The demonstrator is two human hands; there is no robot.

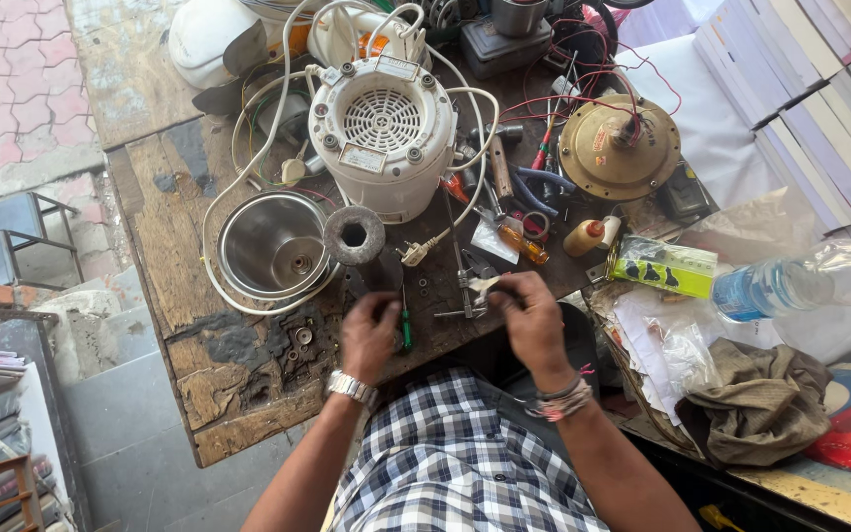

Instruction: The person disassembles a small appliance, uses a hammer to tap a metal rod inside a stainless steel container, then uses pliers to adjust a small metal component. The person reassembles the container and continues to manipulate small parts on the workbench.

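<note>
My left hand [370,335] is closed around a green-handled screwdriver [406,326] near the front edge of the worn wooden bench [211,394]. My right hand [526,317] pinches a small pale metal part [483,286] between its fingertips. Just beyond both hands lie pliers [463,292] and a dark grey cylinder with a hole [355,236]. Behind that stands a white mixer base [382,134], turned with its vented underside up. Its white cord and plug [414,254] lie in front of it.
A steel jar [273,246] lies left of the cylinder. A brass-coloured motor with red wires [619,148], a small glue bottle [590,235], a plastic water bottle [790,281], a cloth [755,404], stacked books [819,89] and loose tools crowd the right side.
</note>
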